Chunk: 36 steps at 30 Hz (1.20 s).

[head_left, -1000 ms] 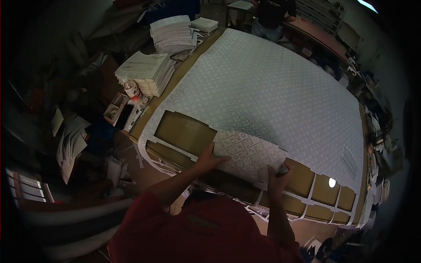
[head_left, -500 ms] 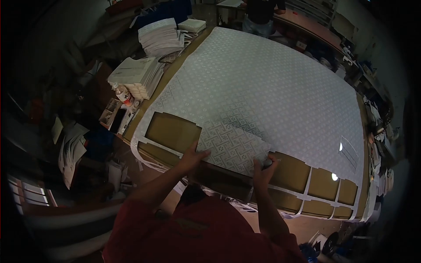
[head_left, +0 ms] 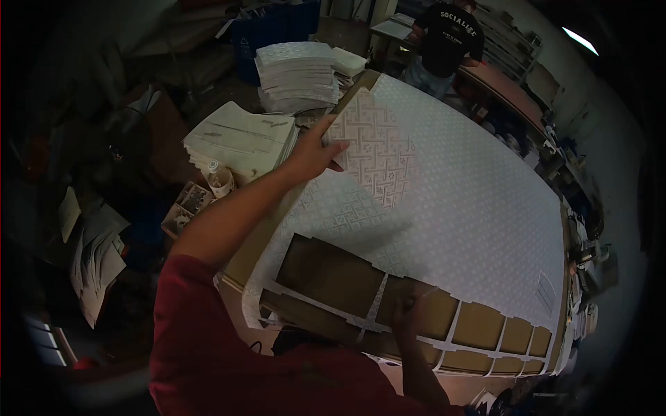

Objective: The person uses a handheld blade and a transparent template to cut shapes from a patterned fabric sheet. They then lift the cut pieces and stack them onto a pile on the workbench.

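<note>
1. Upper right: a bright strip light [head_left: 580, 41] glows near a grey wall [head_left: 612, 132].
2. Upper right of centre: a slatted rack [head_left: 512, 45] behind a red-topped workbench [head_left: 506, 90].
3. Lower left: a barred window [head_left: 50, 340].
4. Bottom: tan floor [head_left: 454, 387].

Toward the upper right I can see another person [head_left: 444, 55] in a black shirt [head_left: 454, 35] by a reddish worktop [head_left: 508, 93], a light strip [head_left: 580, 40] glowing near the corner. A blue bin [head_left: 244, 55] stands at the upper left; left of centre, a bottle [head_left: 220, 180] sits beside a small box [head_left: 171, 220], and loose papers [head_left: 97, 260] fan out farther left, above a window [head_left: 52, 343].
</note>
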Motion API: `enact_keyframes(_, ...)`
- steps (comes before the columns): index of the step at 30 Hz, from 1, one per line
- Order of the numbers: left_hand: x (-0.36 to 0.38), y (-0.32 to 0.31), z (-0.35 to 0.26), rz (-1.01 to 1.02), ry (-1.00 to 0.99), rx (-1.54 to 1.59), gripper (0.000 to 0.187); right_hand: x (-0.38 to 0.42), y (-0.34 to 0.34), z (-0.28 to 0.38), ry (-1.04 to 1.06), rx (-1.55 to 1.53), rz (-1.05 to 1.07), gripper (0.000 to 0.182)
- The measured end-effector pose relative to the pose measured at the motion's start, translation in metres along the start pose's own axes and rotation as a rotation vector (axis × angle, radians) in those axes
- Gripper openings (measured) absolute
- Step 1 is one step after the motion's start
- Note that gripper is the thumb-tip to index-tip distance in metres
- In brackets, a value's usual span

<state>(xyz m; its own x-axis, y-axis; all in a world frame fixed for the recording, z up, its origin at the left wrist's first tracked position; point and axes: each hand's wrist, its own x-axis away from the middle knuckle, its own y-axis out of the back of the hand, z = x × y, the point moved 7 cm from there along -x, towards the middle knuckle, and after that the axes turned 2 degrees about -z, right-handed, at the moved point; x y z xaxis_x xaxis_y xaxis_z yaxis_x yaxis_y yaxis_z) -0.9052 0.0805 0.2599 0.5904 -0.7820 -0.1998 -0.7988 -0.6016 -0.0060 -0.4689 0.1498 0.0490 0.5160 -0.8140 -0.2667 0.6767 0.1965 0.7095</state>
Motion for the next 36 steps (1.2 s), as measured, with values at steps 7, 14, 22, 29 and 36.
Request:
enact_keyframes(7, -0.170, 0.181, -0.024, -0.492, -0.097, 0.199, 0.058, 0.007, -0.024, 0.013, -0.003, 0.250, -0.051, 0.029)
enact_keyframes(14, -0.294, 0.340, 0.060, -0.747, 0.144, -0.294, 0.078, 0.007, -0.025, 0.014, -0.002, 0.308, -0.042, 0.025)
enact_keyframes(22, -0.274, 0.333, 0.108, -0.663, 0.422, 0.118, 0.084, 0.001, -0.025, 0.027, 0.027, 0.376, -0.044, 0.028)
enact_keyframes(29, -0.300, 0.362, 0.115, -0.476, 0.435, 0.002, 0.086, 0.003, -0.025, 0.025, 0.035, 0.377, -0.035, 0.027)
enact_keyframes(36, -0.280, 0.345, 0.107, -0.594, 0.555, -0.028, 0.084, 0.000, -0.025, 0.029, 0.012, 0.384, -0.041, 0.026)
